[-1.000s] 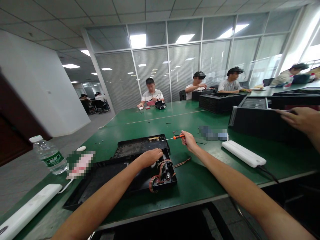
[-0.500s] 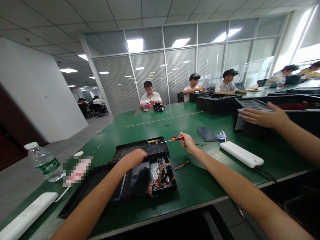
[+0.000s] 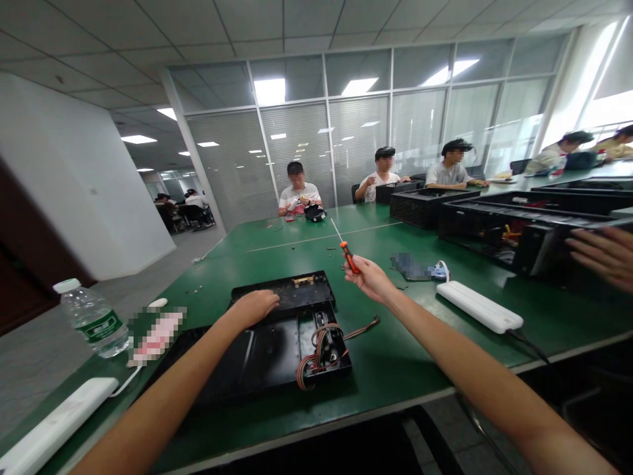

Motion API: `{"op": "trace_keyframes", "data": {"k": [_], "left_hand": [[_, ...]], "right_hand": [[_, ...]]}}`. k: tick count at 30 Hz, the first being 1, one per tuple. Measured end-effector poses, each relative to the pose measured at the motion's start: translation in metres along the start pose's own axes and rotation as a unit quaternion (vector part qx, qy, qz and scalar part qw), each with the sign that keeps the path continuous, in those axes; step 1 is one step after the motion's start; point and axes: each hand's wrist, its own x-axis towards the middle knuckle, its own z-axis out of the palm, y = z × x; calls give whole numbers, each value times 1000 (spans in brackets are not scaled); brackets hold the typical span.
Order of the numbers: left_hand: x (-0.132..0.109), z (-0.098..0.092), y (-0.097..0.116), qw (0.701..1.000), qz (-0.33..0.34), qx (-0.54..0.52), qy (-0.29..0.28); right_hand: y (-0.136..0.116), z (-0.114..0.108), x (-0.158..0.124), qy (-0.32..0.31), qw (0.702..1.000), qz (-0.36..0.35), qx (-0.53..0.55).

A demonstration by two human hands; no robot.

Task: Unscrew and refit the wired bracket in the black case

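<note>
My right hand [image 3: 370,278] is closed around the orange and black handle of a screwdriver [image 3: 350,256]. Its shaft points up and away, clear of the black panel [image 3: 281,300]. A brass-coloured piece [image 3: 303,281] lies at the panel's far right corner. Over the panel's near left side, my left hand [image 3: 258,306] has its fingers curled; what they grip, if anything, is hidden. Nearer me is a flat black case [image 3: 267,359] with striped wires [image 3: 316,356] bunched at its right end, partly covered by my left forearm.
A water bottle [image 3: 93,320] and a white power strip [image 3: 59,425] are on the left. Another white power strip [image 3: 479,307] lies right. Black computer cases [image 3: 487,231] stand beyond, with a co-worker's hand [image 3: 603,254] beside them. Other people sit across the green table [image 3: 395,369].
The screwdriver has swung from pointing left at the brass-coloured piece to pointing upward, away from it. My left hand has shifted slightly left. The co-worker's hand has moved right.
</note>
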Motion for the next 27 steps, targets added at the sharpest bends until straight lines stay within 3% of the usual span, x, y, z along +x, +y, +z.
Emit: {"op": "trace_keyframes", "data": {"k": [2, 3, 6, 8, 10, 12, 16, 21, 24, 27], "left_hand": [[7, 10, -11, 1000, -8, -23, 13], [11, 17, -16, 999, -5, -45, 10], [22, 38, -28, 992, 24, -121, -20], [28, 47, -34, 986, 33, -158, -39], [32, 52, -38, 983, 32, -174, -48], [34, 53, -41, 984, 29, -169, -41], [35, 53, -40, 987, 26, -154, -30], [40, 49, -28, 994, 48, -73, -64], [42, 30, -24, 997, 49, -25, -60], [35, -5, -25, 998, 49, -13, -45]], "right_hand": [[-8, 15, -21, -108, 984, -2, -142], [-10, 24, -35, -166, 956, -4, -240], [-7, 47, -83, -262, 802, -90, -529], [0, 58, -108, -300, 705, -144, -627], [6, 63, -124, -327, 635, -182, -675], [10, 62, -131, -345, 594, -212, -695], [9, 51, -139, -358, 579, -255, -686], [7, 42, -151, -317, 625, -230, -675], [12, 41, -146, -295, 646, -208, -672], [19, 38, -124, -285, 648, -193, -680]]}}
